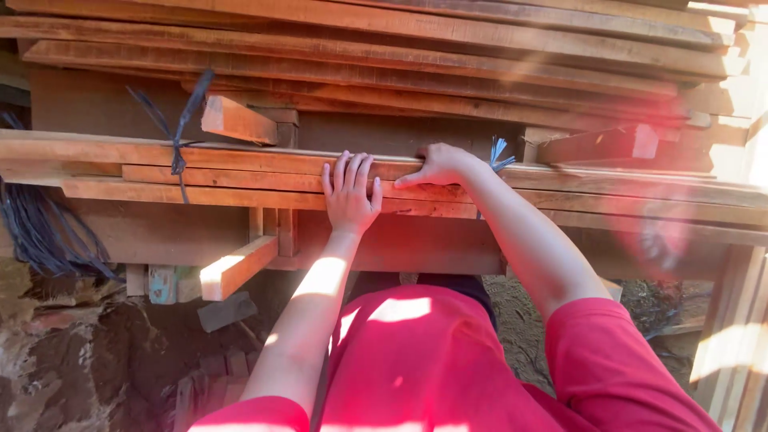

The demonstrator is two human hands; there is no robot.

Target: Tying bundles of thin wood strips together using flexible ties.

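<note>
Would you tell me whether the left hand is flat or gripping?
Flat: the left hand lies spread, palm down, on the plank.

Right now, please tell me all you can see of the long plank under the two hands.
The long plank is reddish-brown sawn wood, rough-faced, lying flat and horizontal across the stack, running from the left edge to the right. More planks lie above and below it. The left hand rests flat on it, fingers spread; the right hand curls over its upper edge.
</note>
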